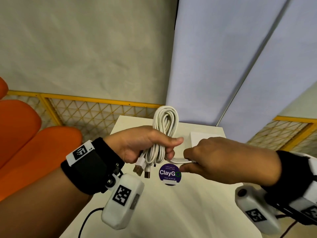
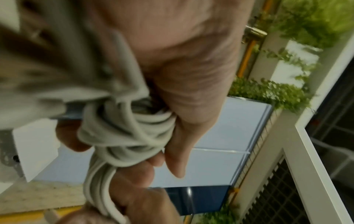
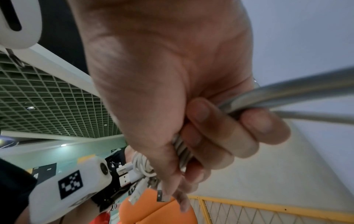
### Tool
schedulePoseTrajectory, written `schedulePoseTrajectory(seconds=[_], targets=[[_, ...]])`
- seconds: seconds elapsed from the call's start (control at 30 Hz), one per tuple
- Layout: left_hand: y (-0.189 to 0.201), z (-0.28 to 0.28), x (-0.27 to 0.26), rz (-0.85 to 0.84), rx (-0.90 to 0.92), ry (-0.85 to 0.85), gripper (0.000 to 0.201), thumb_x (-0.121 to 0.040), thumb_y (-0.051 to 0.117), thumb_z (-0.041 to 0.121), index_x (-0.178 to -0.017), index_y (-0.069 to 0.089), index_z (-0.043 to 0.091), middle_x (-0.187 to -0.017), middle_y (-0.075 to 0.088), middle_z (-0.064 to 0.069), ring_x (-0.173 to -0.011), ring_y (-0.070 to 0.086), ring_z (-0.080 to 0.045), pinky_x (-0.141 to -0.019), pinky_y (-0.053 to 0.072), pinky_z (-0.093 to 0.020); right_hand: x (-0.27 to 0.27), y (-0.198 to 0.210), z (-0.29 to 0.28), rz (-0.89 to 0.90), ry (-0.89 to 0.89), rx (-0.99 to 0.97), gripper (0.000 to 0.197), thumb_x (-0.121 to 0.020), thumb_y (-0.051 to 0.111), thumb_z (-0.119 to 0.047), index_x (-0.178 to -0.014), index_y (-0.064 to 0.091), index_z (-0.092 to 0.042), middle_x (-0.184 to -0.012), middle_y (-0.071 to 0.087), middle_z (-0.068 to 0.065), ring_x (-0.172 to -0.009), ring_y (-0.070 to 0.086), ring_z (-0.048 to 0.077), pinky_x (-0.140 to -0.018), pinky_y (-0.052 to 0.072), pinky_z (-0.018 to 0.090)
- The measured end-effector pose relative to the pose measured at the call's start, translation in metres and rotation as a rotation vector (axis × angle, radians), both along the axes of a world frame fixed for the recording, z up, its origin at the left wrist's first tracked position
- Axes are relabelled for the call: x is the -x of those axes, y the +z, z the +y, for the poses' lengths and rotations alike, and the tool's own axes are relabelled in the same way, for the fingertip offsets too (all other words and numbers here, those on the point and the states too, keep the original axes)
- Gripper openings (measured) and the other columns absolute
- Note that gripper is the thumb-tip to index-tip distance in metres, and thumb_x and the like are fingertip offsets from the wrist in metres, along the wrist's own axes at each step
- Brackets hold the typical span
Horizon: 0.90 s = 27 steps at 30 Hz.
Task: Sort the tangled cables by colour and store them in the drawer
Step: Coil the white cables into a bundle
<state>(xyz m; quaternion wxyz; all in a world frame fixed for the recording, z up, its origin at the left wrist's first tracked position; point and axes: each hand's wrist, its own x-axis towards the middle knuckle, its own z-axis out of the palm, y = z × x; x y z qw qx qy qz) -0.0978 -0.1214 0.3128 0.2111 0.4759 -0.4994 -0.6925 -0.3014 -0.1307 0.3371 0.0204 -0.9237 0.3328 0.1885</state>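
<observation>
A white bench (image 1: 180, 203) carries a white box (image 1: 202, 138) near its far edge and a round purple sticker (image 1: 169, 173) at its middle. Above it, the left hand (image 1: 145, 145) has its fingers (image 1: 173, 141) curled round a coiled white cable bundle (image 1: 164, 124), USB plugs (image 1: 142, 169) hanging below. The right hand (image 1: 228, 158) pinches one strand (image 1: 180, 160).

Canteen-like seating area, orange seats (image 1: 25, 134), "ClayGo" sticker (image 1: 169, 173)
</observation>
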Motion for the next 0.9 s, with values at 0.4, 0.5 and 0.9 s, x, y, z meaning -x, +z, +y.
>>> schedulePoseTrajectory(seconds=[0.4, 0.5, 0.9], targets=[[-0.001, 0.007, 0.022, -0.234, 0.149, -0.161, 0.018, -0.073, 0.084, 0.006, -0.085, 0.071, 0.008, -0.079, 0.066, -0.012, -0.066, 0.059, -0.017, -0.059, 0.046, -0.024, 0.001, 0.011, -0.008, -0.003, 0.166, -0.102, 0.032, -0.098, 0.036, -0.055, -0.111, 0.056, -0.034, -0.102, 0.065, -0.009, -0.090, 0.059, 0.014, -0.081, 0.052, 0.035], [-0.003, 0.006, 0.020, -0.224, 0.120, -0.176, 0.017, -0.073, 0.084, 0.010, -0.084, 0.071, 0.008, -0.077, 0.065, -0.012, -0.067, 0.059, -0.017, -0.063, 0.046, -0.027, -0.003, 0.017, -0.005, -0.107, 0.060, -0.244, 0.018, -0.098, 0.046, -0.049, -0.104, 0.057, -0.036, -0.089, 0.063, -0.013, -0.080, 0.056, 0.006, -0.069, 0.047, 0.017], [-0.018, 0.011, 0.019, -0.166, 0.029, -0.154, 0.025, -0.071, 0.085, 0.013, -0.090, 0.069, 0.008, -0.080, 0.063, -0.013, -0.064, 0.059, -0.015, -0.056, 0.045, -0.022, -0.018, 0.024, -0.004, -0.193, -0.337, -0.299, 0.039, -0.068, 0.084, -0.051, -0.049, 0.059, -0.027, -0.040, 0.045, -0.010, -0.034, 0.042, 0.006, -0.035, 0.032, 0.013]])
